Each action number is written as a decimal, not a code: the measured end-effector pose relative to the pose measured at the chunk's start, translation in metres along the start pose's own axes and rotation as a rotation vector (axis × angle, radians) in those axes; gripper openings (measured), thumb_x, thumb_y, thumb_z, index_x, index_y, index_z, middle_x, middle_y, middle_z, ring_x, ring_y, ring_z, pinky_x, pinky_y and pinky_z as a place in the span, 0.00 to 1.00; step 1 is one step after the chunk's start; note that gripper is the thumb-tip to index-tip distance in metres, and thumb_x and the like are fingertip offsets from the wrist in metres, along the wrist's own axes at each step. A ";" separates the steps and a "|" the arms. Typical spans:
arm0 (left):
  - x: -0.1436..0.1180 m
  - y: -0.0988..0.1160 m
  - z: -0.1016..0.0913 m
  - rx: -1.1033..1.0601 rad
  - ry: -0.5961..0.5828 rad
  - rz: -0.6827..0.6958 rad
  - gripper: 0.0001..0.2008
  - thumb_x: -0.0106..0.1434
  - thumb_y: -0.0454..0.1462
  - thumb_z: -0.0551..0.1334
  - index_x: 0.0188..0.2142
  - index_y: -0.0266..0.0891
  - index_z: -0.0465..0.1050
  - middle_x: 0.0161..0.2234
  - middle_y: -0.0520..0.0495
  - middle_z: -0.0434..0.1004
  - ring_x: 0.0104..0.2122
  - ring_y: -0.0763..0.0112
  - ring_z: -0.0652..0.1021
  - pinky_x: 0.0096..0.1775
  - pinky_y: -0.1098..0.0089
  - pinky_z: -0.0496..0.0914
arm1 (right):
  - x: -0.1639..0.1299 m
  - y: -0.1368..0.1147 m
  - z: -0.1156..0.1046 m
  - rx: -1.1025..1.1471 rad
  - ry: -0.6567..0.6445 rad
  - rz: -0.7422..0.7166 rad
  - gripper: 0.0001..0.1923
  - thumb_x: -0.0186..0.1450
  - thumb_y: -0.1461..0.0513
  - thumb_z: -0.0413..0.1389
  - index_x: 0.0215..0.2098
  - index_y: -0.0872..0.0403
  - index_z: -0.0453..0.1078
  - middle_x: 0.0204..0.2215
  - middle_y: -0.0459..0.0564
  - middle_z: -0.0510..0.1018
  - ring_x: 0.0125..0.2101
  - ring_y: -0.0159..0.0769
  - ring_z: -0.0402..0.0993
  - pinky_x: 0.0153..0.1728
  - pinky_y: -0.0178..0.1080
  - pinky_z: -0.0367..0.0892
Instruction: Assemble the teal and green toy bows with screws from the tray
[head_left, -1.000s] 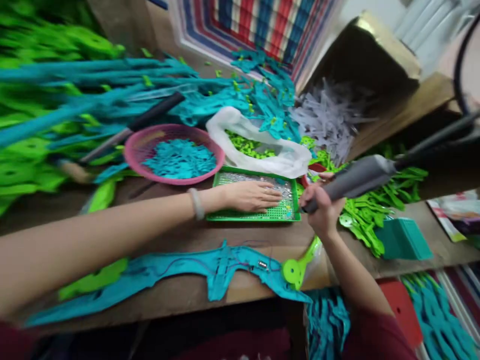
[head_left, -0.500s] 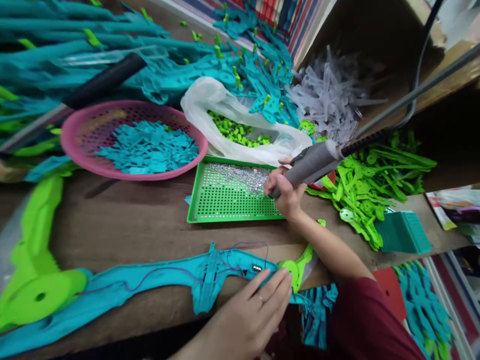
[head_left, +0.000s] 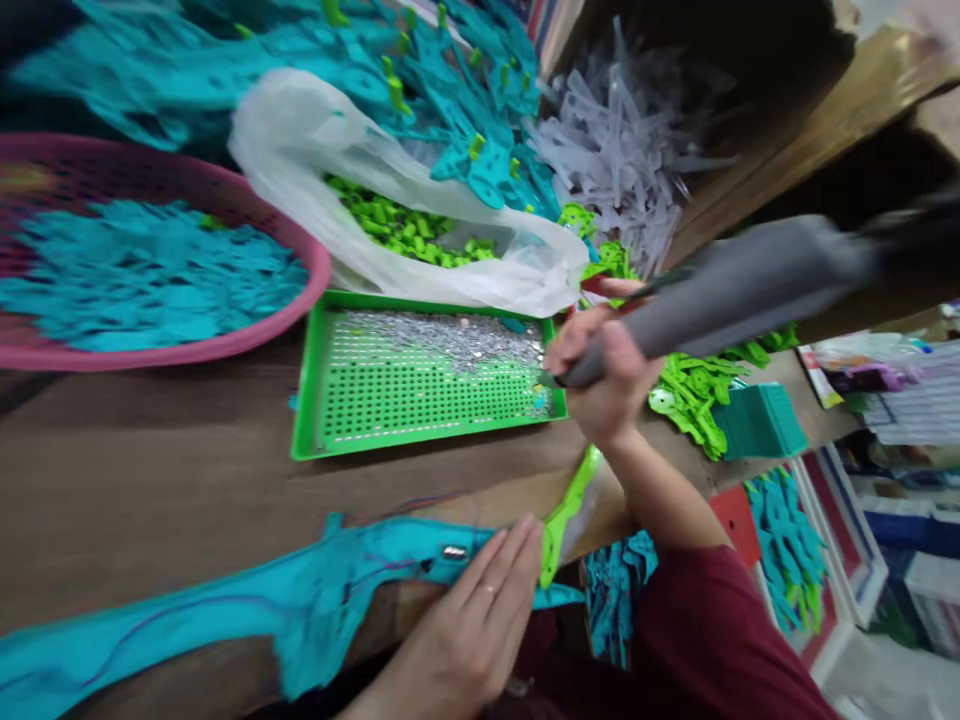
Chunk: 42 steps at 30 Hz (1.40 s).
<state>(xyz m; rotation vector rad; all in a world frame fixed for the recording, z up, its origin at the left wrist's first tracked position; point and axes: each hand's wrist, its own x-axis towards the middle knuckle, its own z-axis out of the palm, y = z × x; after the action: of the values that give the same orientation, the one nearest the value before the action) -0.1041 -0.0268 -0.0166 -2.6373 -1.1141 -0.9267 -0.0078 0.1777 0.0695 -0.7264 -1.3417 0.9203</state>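
Head view: left fingers [head_left: 501, 580] off tray [head_left: 390, 400], now on blue part [head_left: 307, 595], grip unclear; right fingers [head_left: 581, 335] clamped round grey tool [head_left: 727, 285].

Forward-left of the left hand [head_left: 480, 610], room is left over the brown tabletop [head_left: 187, 450], bounded by the shallow green perforated plastic tray [head_left: 420, 400]. Rightward, passage is hindered by the slim lime-green plastic piece [head_left: 564, 515]; forward-right, by the right hand [head_left: 606, 385] and grey cylindrical tool [head_left: 727, 290].

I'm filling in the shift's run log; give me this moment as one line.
left hand: laid over blue piece | right hand: gripping grey tool | nearby: green tray, pink basket, white bag
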 end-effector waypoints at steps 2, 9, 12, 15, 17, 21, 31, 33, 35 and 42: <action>-0.009 -0.001 -0.002 -0.055 0.036 -0.031 0.23 0.65 0.27 0.50 0.56 0.18 0.71 0.60 0.26 0.72 0.61 0.47 0.73 0.69 0.48 0.54 | -0.001 -0.020 -0.028 -0.090 0.106 -0.079 0.17 0.62 0.48 0.59 0.44 0.45 0.63 0.17 0.34 0.63 0.12 0.28 0.60 0.15 0.33 0.60; -0.016 -0.003 -0.001 -0.160 0.014 -0.054 0.25 0.66 0.26 0.49 0.60 0.16 0.66 0.64 0.25 0.67 0.67 0.41 0.64 0.69 0.47 0.56 | -0.034 -0.006 -0.102 -0.240 0.228 0.008 0.09 0.61 0.55 0.56 0.38 0.48 0.64 0.17 0.35 0.65 0.14 0.29 0.63 0.18 0.33 0.64; -0.015 -0.004 -0.004 -0.169 -0.014 -0.040 0.25 0.66 0.25 0.49 0.61 0.15 0.65 0.64 0.24 0.66 0.66 0.38 0.63 0.69 0.46 0.56 | -0.041 0.002 -0.104 -0.210 0.225 0.015 0.10 0.61 0.54 0.57 0.37 0.48 0.64 0.17 0.35 0.65 0.14 0.29 0.63 0.18 0.33 0.65; -0.014 -0.006 -0.006 -0.176 -0.037 -0.035 0.25 0.67 0.25 0.49 0.61 0.15 0.64 0.63 0.23 0.67 0.66 0.38 0.63 0.68 0.47 0.56 | -0.042 0.005 -0.104 -0.193 0.203 0.057 0.12 0.61 0.53 0.58 0.39 0.47 0.64 0.17 0.35 0.66 0.14 0.30 0.63 0.18 0.34 0.65; -0.013 -0.006 -0.005 -0.186 -0.033 -0.033 0.24 0.67 0.25 0.49 0.61 0.15 0.65 0.63 0.23 0.68 0.66 0.39 0.64 0.68 0.47 0.57 | -0.042 0.008 -0.105 -0.201 0.190 0.086 0.14 0.61 0.51 0.59 0.39 0.47 0.64 0.17 0.35 0.65 0.14 0.30 0.63 0.18 0.34 0.65; -0.013 -0.005 -0.002 -0.186 0.022 -0.048 0.24 0.67 0.26 0.50 0.61 0.16 0.66 0.63 0.23 0.67 0.66 0.40 0.64 0.69 0.47 0.56 | -0.043 0.015 -0.114 -0.186 0.094 0.121 0.18 0.60 0.47 0.61 0.40 0.48 0.65 0.16 0.35 0.65 0.14 0.31 0.62 0.16 0.35 0.64; -0.007 -0.001 0.002 -0.119 0.022 -0.066 0.22 0.67 0.27 0.53 0.58 0.19 0.70 0.62 0.28 0.71 0.64 0.45 0.68 0.70 0.51 0.56 | -0.014 -0.006 -0.076 -0.072 -0.093 -0.056 0.19 0.61 0.47 0.59 0.45 0.44 0.63 0.15 0.33 0.63 0.12 0.29 0.59 0.14 0.34 0.61; -0.002 -0.002 0.006 -0.111 0.041 -0.087 0.21 0.66 0.27 0.54 0.57 0.19 0.71 0.61 0.28 0.72 0.64 0.46 0.69 0.69 0.53 0.57 | -0.004 0.004 -0.044 -0.066 -0.052 -0.046 0.21 0.61 0.44 0.57 0.45 0.44 0.62 0.16 0.33 0.61 0.12 0.29 0.59 0.16 0.35 0.61; 0.001 -0.002 0.008 -0.107 0.033 -0.119 0.20 0.66 0.27 0.54 0.56 0.20 0.71 0.59 0.30 0.74 0.64 0.49 0.70 0.69 0.55 0.57 | 0.003 0.023 -0.017 -0.044 -0.081 0.019 0.22 0.61 0.45 0.57 0.46 0.45 0.61 0.18 0.34 0.62 0.14 0.29 0.62 0.18 0.35 0.63; 0.003 0.001 0.009 -0.126 0.084 -0.188 0.19 0.68 0.27 0.53 0.54 0.22 0.74 0.57 0.31 0.77 0.62 0.51 0.72 0.70 0.53 0.54 | 0.003 0.063 0.000 0.005 -0.097 0.086 0.23 0.60 0.45 0.59 0.47 0.45 0.60 0.18 0.33 0.62 0.14 0.28 0.62 0.17 0.35 0.62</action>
<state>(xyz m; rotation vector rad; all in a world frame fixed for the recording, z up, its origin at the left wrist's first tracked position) -0.0972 -0.0223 -0.0220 -2.5954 -1.3420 -1.1674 -0.0164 0.2099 0.0161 -0.7481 -1.4011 1.0379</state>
